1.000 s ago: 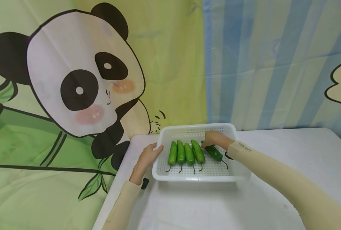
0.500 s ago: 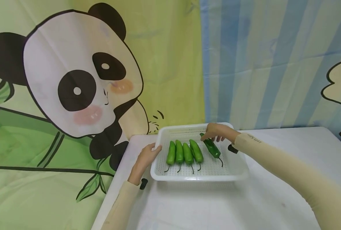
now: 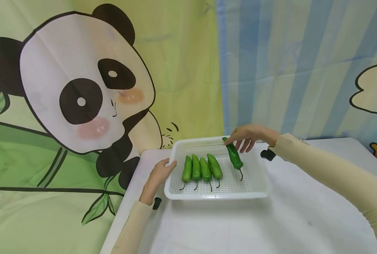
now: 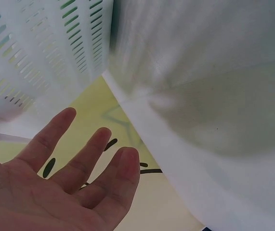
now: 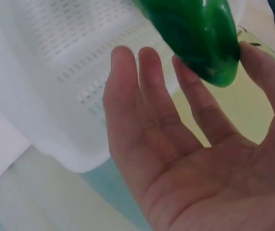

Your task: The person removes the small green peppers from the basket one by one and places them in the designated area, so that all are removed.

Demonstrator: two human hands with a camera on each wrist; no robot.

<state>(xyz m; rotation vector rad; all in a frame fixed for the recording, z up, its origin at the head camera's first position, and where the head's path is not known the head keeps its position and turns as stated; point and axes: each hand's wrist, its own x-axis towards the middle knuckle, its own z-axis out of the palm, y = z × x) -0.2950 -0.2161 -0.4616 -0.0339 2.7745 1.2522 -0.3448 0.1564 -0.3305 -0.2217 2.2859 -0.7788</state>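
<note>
A white perforated plastic basket point(image 3: 217, 197) stands on the table. Several light green chili peppers point(image 3: 196, 169) lie side by side in its left half, stems toward me. My right hand point(image 3: 250, 135) pinches the tip of a darker green chili pepper point(image 3: 234, 156) between thumb and index finger above the basket's back right; its stem hangs down. In the right wrist view that chili pepper point(image 5: 200, 38) meets the thumb and index fingertip, with the other fingers apart from it. My left hand point(image 3: 160, 174) holds the basket's left rim, thumb over it; its other fingers point(image 4: 79, 163) are outside the wall.
The white-covered table point(image 3: 223, 229) extends in front of the basket and to its right. Close behind it hangs a printed curtain point(image 3: 191, 88) with a panda and blue stripes.
My right hand has lifted the darker chili pepper by its tip from the basket floor, moving up and slightly back, so the pepper hangs steeper. The left hand stays at the rim.
</note>
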